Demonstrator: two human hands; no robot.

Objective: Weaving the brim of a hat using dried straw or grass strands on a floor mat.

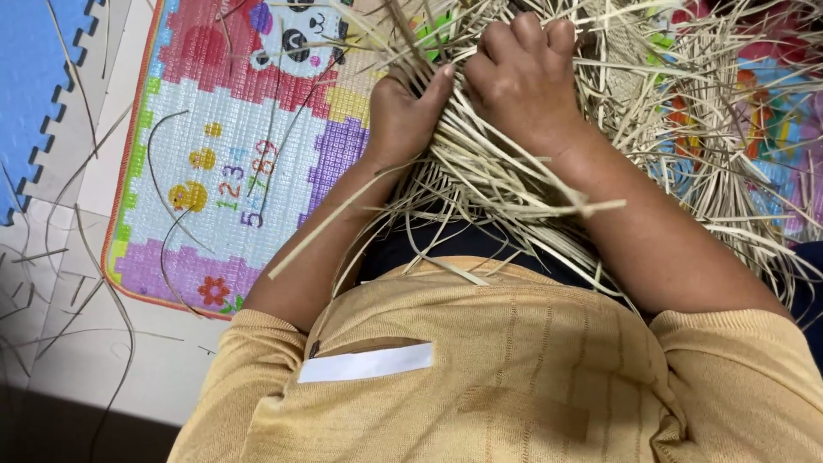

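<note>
A big bundle of pale dried straw strips (506, 171) lies across my lap and spreads over the mat to the right. My left hand (403, 111) grips strips at the bundle's left side, thumb pressed against them. My right hand (523, 77) is closed on strips just to the right, fingers curled over the top. The two hands nearly touch. Part of a woven piece (626, 69) shows beyond my right hand, half hidden by loose strips.
A colourful children's play mat (231, 146) with animal pictures lies on the floor to the left. Blue foam tiles (34, 94) sit at the far left. Loose thin strips (111, 291) are scattered on the grey floor. My tan knit top fills the bottom.
</note>
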